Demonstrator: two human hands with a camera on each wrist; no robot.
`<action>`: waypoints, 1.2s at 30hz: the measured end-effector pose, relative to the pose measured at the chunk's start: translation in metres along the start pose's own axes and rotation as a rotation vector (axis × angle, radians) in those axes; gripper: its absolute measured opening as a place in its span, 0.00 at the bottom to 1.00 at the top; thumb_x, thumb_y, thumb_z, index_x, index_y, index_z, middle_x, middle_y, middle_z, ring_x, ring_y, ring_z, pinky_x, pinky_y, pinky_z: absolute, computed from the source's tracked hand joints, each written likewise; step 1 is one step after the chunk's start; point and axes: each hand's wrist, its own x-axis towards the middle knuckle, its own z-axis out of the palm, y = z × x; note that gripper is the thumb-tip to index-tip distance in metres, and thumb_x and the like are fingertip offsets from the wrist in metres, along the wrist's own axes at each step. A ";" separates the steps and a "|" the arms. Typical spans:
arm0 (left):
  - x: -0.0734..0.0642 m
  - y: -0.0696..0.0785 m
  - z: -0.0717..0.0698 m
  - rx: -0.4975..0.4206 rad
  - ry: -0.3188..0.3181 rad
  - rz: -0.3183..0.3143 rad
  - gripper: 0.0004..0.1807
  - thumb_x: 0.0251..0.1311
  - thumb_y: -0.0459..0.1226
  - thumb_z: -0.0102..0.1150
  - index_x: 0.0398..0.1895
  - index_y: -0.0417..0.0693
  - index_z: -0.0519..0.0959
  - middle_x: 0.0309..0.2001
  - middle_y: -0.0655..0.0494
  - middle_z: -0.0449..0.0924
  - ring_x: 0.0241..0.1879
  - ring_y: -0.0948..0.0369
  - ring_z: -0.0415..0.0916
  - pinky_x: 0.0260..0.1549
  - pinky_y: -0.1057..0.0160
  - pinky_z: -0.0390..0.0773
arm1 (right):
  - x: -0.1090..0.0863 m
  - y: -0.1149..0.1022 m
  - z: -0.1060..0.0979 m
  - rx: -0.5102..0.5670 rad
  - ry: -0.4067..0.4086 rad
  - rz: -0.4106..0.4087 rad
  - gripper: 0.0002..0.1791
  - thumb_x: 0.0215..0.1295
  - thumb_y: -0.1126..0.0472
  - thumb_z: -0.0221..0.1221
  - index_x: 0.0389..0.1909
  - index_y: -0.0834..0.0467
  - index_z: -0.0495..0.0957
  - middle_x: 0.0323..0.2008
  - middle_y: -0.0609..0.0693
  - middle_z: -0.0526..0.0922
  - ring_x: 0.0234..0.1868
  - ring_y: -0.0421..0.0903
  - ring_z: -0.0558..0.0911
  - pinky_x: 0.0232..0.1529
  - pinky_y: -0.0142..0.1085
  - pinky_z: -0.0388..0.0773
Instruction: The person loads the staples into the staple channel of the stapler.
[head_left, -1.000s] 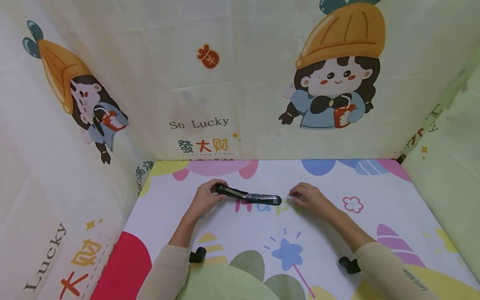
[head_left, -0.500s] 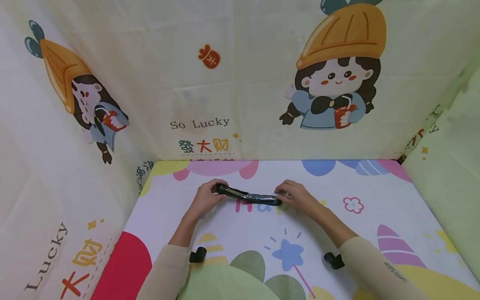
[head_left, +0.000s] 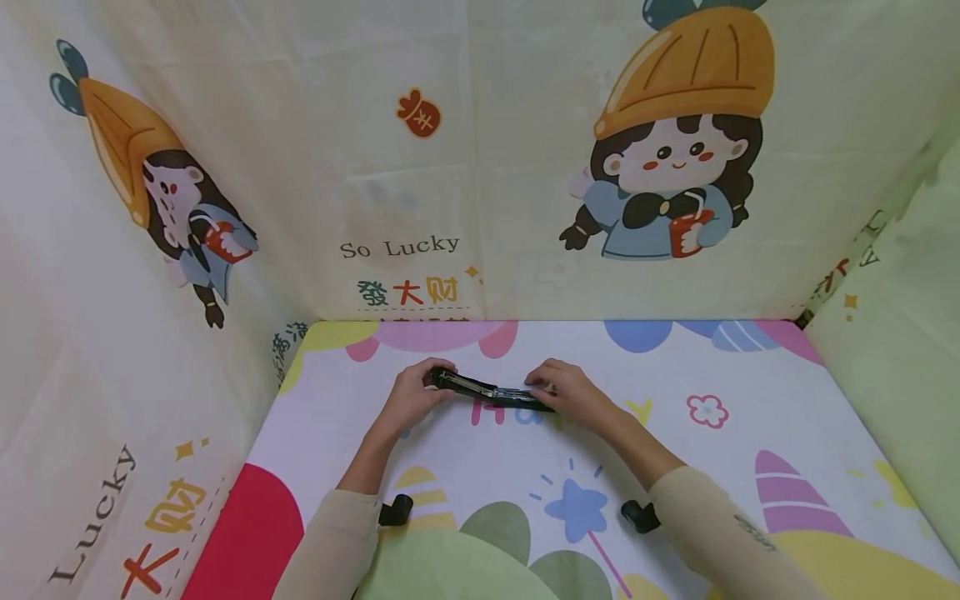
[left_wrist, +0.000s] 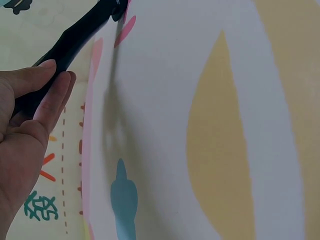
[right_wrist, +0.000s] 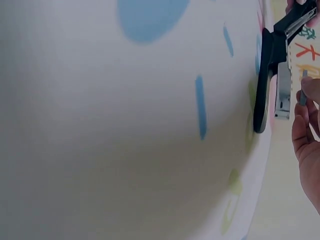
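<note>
A black stapler [head_left: 512, 397] is folded wide open over the middle of the table, its silver staple channel [right_wrist: 283, 92] exposed. At its left end, my left hand [head_left: 412, 396] grips one arm; in the left wrist view the thumb and fingers of the hand [left_wrist: 32, 107] pinch the dark handle [left_wrist: 75, 42]. My right hand [head_left: 573, 396] is over the stapler's right end and covers part of it in the head view. Between thumb and fingers, the right hand [right_wrist: 311, 125] pinches a short grey strip of staples [right_wrist: 304, 94], close beside the channel.
The tabletop [head_left: 630, 475] has a printed cover with coloured shapes and letters. Printed cloth walls [head_left: 510, 192] enclose it at the back and both sides. A black wrist camera [head_left: 395, 510] sits at the left sleeve, another camera [head_left: 640, 517] at the right.
My right hand has moved left with the staple strip, from beside the stapler's right end to over it. The left hand and the stapler have stayed in place.
</note>
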 end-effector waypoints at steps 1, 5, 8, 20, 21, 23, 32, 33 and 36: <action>0.000 0.000 0.000 -0.003 0.000 0.000 0.22 0.57 0.25 0.72 0.54 0.49 0.83 0.58 0.46 0.83 0.54 0.49 0.83 0.54 0.51 0.85 | 0.001 -0.001 0.001 -0.003 -0.007 0.000 0.09 0.68 0.63 0.67 0.47 0.58 0.86 0.44 0.51 0.86 0.45 0.46 0.85 0.51 0.42 0.85; 0.000 0.001 0.000 -0.004 0.001 0.002 0.22 0.57 0.25 0.72 0.54 0.48 0.83 0.58 0.45 0.83 0.54 0.48 0.83 0.54 0.52 0.85 | 0.005 -0.005 0.002 -0.004 -0.035 -0.022 0.09 0.68 0.63 0.67 0.47 0.59 0.86 0.44 0.52 0.86 0.45 0.47 0.85 0.51 0.42 0.85; 0.000 0.001 0.001 -0.001 -0.001 0.008 0.22 0.57 0.24 0.72 0.54 0.47 0.83 0.58 0.45 0.83 0.54 0.48 0.83 0.53 0.52 0.85 | 0.007 -0.007 0.003 -0.013 -0.046 -0.050 0.09 0.67 0.64 0.68 0.46 0.59 0.86 0.44 0.52 0.86 0.44 0.47 0.84 0.49 0.41 0.85; 0.000 0.003 0.000 0.014 0.002 0.005 0.22 0.57 0.25 0.72 0.54 0.49 0.83 0.58 0.46 0.83 0.53 0.49 0.83 0.55 0.51 0.84 | 0.014 -0.011 0.008 -0.085 -0.086 -0.054 0.09 0.67 0.62 0.68 0.47 0.57 0.87 0.45 0.50 0.87 0.45 0.46 0.83 0.53 0.40 0.85; 0.000 0.003 0.000 0.015 0.001 0.004 0.22 0.57 0.25 0.72 0.54 0.49 0.83 0.58 0.46 0.82 0.54 0.49 0.83 0.55 0.51 0.84 | 0.014 -0.012 0.008 -0.084 -0.086 -0.054 0.09 0.67 0.62 0.68 0.47 0.57 0.87 0.44 0.51 0.87 0.45 0.46 0.84 0.53 0.40 0.85; 0.000 0.003 -0.001 0.013 -0.002 0.006 0.22 0.57 0.25 0.72 0.54 0.49 0.83 0.58 0.46 0.82 0.54 0.48 0.83 0.55 0.51 0.84 | 0.015 -0.013 0.008 -0.083 -0.088 -0.056 0.09 0.67 0.62 0.68 0.47 0.57 0.87 0.44 0.51 0.87 0.45 0.46 0.83 0.53 0.40 0.85; 0.001 0.003 -0.001 0.008 -0.007 0.022 0.21 0.57 0.25 0.71 0.54 0.48 0.83 0.57 0.45 0.83 0.53 0.48 0.83 0.53 0.52 0.85 | 0.017 -0.017 0.009 -0.090 -0.121 -0.027 0.09 0.67 0.61 0.69 0.47 0.56 0.87 0.44 0.50 0.86 0.46 0.46 0.82 0.55 0.40 0.84; 0.001 0.003 -0.001 0.008 -0.009 0.021 0.21 0.57 0.25 0.71 0.54 0.48 0.83 0.57 0.45 0.83 0.53 0.49 0.83 0.54 0.52 0.85 | 0.017 -0.017 0.009 -0.088 -0.123 -0.026 0.10 0.66 0.62 0.69 0.47 0.56 0.88 0.44 0.51 0.86 0.46 0.47 0.82 0.54 0.40 0.84; 0.000 0.003 -0.002 0.006 -0.013 0.017 0.21 0.57 0.25 0.71 0.54 0.48 0.83 0.57 0.46 0.83 0.53 0.49 0.83 0.54 0.53 0.85 | 0.018 -0.019 0.009 -0.087 -0.124 -0.029 0.09 0.66 0.62 0.69 0.46 0.57 0.88 0.44 0.51 0.86 0.46 0.47 0.81 0.54 0.41 0.84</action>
